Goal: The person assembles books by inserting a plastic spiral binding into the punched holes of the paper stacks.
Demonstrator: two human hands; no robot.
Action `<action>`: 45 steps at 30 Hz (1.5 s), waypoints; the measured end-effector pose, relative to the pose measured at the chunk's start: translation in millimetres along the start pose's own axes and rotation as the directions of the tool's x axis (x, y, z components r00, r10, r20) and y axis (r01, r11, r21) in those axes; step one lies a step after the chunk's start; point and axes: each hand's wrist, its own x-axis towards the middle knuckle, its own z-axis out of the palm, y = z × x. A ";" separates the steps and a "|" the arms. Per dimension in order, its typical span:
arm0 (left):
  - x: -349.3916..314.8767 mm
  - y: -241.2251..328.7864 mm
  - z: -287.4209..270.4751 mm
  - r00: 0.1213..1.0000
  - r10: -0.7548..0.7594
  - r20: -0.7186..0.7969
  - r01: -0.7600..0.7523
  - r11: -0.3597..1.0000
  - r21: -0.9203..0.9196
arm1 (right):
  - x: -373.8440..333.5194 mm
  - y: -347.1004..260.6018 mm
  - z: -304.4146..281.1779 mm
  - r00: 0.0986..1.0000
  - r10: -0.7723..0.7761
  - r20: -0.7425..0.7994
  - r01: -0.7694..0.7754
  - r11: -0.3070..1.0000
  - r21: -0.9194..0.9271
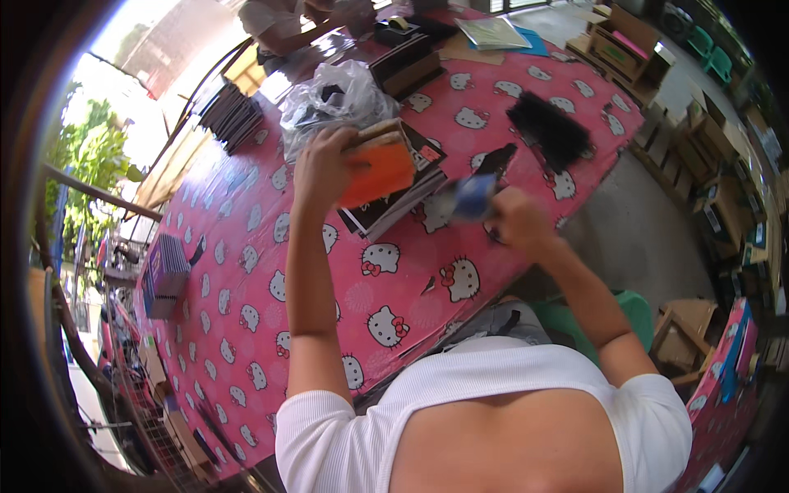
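Observation:
My left hand (322, 164) is closed on the edge of a flat orange piece (382, 171) with brown, papery layers along its far side. It is held over a stack of black-and-white printed sheets or booklets (399, 205) on the table. To the right, my right hand (523, 223) is closed around a small blue object (475, 197), too smeared by motion to name. A black strip-like thing (500, 158) lies just beyond it.
The table has a pink cat-print cover (362, 312). On it are a clear plastic bag (341, 99), a black bristly-looking pile (549, 130), stacked dark booklets (228, 115) and a purple-edged stack (167, 275). Another person (283, 29) sits at the far side. Cardboard boxes (711, 148) line the right.

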 end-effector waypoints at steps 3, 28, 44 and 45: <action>-22.2 52.3 -32.0 0.997 -0.032 -0.069 0.029 0.999 -0.038 | 63.9 71.7 -3.1 0.983 0.108 -0.145 -0.114 0.993 -0.035; -45.9 41.2 69.9 0.510 -0.814 -0.278 0.285 0.465 -0.838 | 196.8 0.9 11.6 0.939 -0.309 -0.149 0.309 0.574 0.758; -132.1 106.1 37.0 0.594 -0.740 -0.315 0.249 0.542 -0.803 | 46.8 4.5 8.4 0.945 -0.316 -0.082 0.272 0.624 0.732; -145.4 106.7 36.4 0.637 -0.738 -0.221 0.299 0.501 -0.812 | 36.3 3.9 8.0 0.939 -0.319 -0.128 0.304 0.594 0.745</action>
